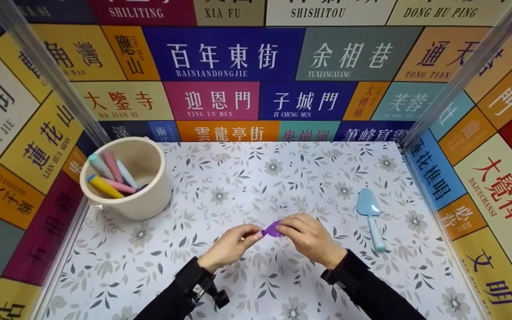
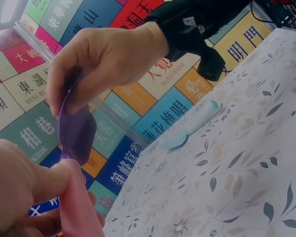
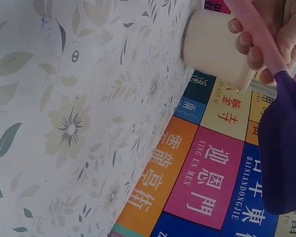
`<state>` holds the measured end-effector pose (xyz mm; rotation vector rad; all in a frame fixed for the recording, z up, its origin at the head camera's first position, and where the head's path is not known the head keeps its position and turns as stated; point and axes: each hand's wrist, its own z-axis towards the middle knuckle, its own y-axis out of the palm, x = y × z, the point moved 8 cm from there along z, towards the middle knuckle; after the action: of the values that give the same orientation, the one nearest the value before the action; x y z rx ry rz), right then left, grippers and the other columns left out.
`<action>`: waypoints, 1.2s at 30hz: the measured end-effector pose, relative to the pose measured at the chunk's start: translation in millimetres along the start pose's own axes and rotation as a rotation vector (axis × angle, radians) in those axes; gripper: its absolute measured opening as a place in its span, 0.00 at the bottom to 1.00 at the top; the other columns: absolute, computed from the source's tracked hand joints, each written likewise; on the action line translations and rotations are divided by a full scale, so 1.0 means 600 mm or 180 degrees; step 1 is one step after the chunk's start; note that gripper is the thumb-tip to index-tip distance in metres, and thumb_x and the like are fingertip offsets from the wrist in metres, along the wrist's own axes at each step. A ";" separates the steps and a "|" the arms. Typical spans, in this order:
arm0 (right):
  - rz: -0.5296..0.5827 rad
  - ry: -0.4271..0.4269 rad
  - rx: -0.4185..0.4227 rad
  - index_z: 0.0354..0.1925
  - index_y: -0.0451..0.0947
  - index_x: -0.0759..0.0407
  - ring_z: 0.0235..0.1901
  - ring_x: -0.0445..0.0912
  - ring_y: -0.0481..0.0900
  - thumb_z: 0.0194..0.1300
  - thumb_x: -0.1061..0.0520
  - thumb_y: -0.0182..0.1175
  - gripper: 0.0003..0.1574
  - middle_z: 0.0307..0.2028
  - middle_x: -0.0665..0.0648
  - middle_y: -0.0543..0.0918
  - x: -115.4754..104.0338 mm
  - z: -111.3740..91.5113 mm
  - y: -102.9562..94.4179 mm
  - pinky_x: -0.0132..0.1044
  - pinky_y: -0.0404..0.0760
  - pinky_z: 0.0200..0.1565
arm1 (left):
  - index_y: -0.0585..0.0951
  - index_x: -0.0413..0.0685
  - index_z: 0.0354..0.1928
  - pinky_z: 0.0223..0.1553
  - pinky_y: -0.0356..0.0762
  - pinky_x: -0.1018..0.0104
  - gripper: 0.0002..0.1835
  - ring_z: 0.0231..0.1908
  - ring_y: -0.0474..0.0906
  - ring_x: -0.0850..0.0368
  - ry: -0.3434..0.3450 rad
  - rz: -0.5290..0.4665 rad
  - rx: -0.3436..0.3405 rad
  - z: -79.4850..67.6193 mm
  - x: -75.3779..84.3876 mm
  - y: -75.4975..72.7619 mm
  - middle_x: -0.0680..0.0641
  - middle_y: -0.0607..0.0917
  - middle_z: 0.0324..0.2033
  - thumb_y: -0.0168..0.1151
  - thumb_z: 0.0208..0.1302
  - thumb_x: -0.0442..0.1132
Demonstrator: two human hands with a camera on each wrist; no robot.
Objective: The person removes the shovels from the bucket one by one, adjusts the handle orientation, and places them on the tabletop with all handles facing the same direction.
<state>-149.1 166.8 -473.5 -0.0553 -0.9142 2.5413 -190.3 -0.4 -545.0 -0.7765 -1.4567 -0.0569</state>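
Observation:
A small plastic shovel with a purple blade (image 1: pixel 274 229) and a pink handle (image 2: pixel 80 205) is held above the table between both hands. My left hand (image 1: pixel 228 245) grips the handle near the neck. At the far end of the blade, my right hand (image 1: pixel 311 239) pinches the edge between thumb and fingers. In the right wrist view, the purple blade (image 3: pixel 288 148) looks broad with rounded corners, and the left hand's fingers (image 3: pixel 255 57) wrap the pink handle. The right hand's own fingers fall outside that view.
A light blue trowel (image 1: pixel 369 209) lies on the table to the right. At the back left stands a cream bucket (image 1: pixel 149 195) holding several tools with coloured handles (image 1: pixel 107 186). Panels with printed signs (image 1: pixel 222 55) wall in the flower-patterned table (image 1: pixel 220 178) at the back and sides.

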 end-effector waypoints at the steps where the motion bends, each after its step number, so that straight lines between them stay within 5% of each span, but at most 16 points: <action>1: -0.0023 0.0007 0.0008 0.42 0.88 0.63 0.38 0.50 0.87 0.80 0.63 0.56 0.14 0.40 0.58 0.89 0.001 0.001 -0.001 0.38 0.87 0.43 | 0.86 0.47 0.57 0.45 0.77 0.63 0.15 0.43 0.79 0.58 0.0047 0.0005 0.0003 0.000 0.002 0.000 0.46 0.89 0.46 0.58 0.81 0.47; 7: -0.0112 0.0165 -0.0048 0.43 0.88 0.63 0.38 0.48 0.86 0.81 0.63 0.54 0.15 0.40 0.56 0.88 0.012 0.002 -0.010 0.37 0.86 0.43 | 0.79 0.34 0.65 0.44 0.81 0.61 0.22 0.43 0.83 0.47 0.0618 0.0480 0.0221 -0.011 0.024 -0.012 0.40 0.86 0.45 0.61 0.79 0.43; 11: -0.0054 0.0352 -0.0142 0.42 0.87 0.62 0.37 0.48 0.85 0.83 0.64 0.49 0.19 0.39 0.55 0.87 0.025 -0.001 -0.015 0.38 0.85 0.42 | 0.78 0.35 0.64 0.52 0.81 0.51 0.24 0.50 0.82 0.42 0.0862 0.0946 0.0485 -0.026 0.028 -0.019 0.38 0.85 0.49 0.66 0.74 0.42; 15: 0.0077 0.0600 -0.0215 0.41 0.87 0.61 0.37 0.47 0.85 0.84 0.60 0.50 0.19 0.38 0.54 0.87 0.040 -0.006 -0.019 0.38 0.84 0.42 | 0.81 0.35 0.61 0.54 0.81 0.51 0.23 0.51 0.80 0.44 0.0997 0.1348 0.0655 -0.038 0.029 -0.017 0.39 0.85 0.50 0.71 0.70 0.41; 22: 0.0151 0.0745 -0.0313 0.41 0.86 0.60 0.36 0.47 0.85 0.70 0.68 0.66 0.06 0.37 0.54 0.87 0.047 -0.013 -0.019 0.39 0.85 0.41 | 0.83 0.36 0.58 0.51 0.83 0.54 0.22 0.48 0.82 0.45 0.0973 0.1550 0.0577 -0.042 0.028 -0.001 0.41 0.86 0.47 0.73 0.68 0.40; 27: 0.0157 0.0759 -0.0372 0.41 0.86 0.59 0.36 0.46 0.84 0.53 0.75 0.73 0.19 0.37 0.53 0.86 0.042 -0.012 -0.015 0.39 0.85 0.40 | 0.84 0.36 0.54 0.45 0.84 0.60 0.18 0.43 0.82 0.48 0.0984 0.1518 0.0508 -0.036 0.024 0.009 0.42 0.86 0.43 0.74 0.67 0.37; 36: 0.0189 0.0805 -0.0414 0.41 0.86 0.59 0.36 0.46 0.84 0.52 0.75 0.73 0.20 0.37 0.53 0.86 0.039 -0.013 -0.012 0.38 0.84 0.39 | 0.86 0.36 0.50 0.41 0.83 0.64 0.14 0.38 0.82 0.52 0.0981 0.1478 0.0419 -0.031 0.019 0.018 0.43 0.87 0.38 0.73 0.65 0.33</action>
<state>-166.0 186.2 -472.4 -0.4386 -0.9859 2.4523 -167.5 3.2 -538.0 -0.9347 -0.9548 0.2607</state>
